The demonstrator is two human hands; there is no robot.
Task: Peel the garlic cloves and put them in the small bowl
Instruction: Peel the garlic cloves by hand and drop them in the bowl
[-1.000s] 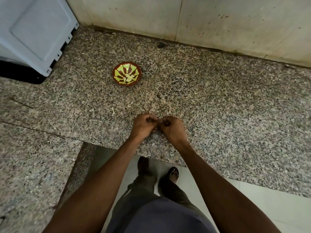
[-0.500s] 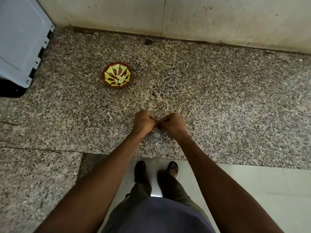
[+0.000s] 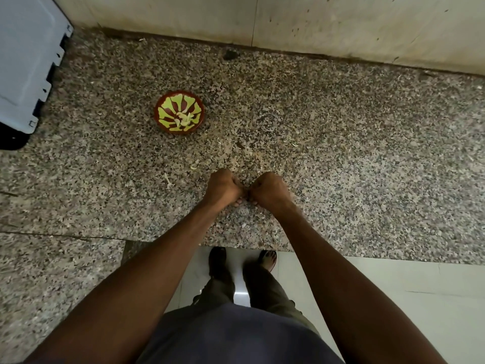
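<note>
My left hand [image 3: 223, 187] and my right hand [image 3: 270, 190] are curled knuckle to knuckle over the front part of the speckled granite counter [image 3: 341, 153]. Their fingertips pinch something small between them, most likely a garlic clove; the hands hide it. The small red bowl with a yellow-green pattern [image 3: 179, 111] stands on the counter to the far left of my hands, with pale peeled cloves [image 3: 185, 119] lying in its middle.
Bits of garlic skin [image 3: 193, 167] lie scattered on the counter between the bowl and my hands. A grey-blue appliance [image 3: 26, 61] stands at the far left. A tiled wall [image 3: 288, 22] closes the back. The counter's front edge runs just behind my wrists.
My hands stay together, working on the same spot. The view has shifted a little, so the bowl and the appliance sit differently in the frame.
</note>
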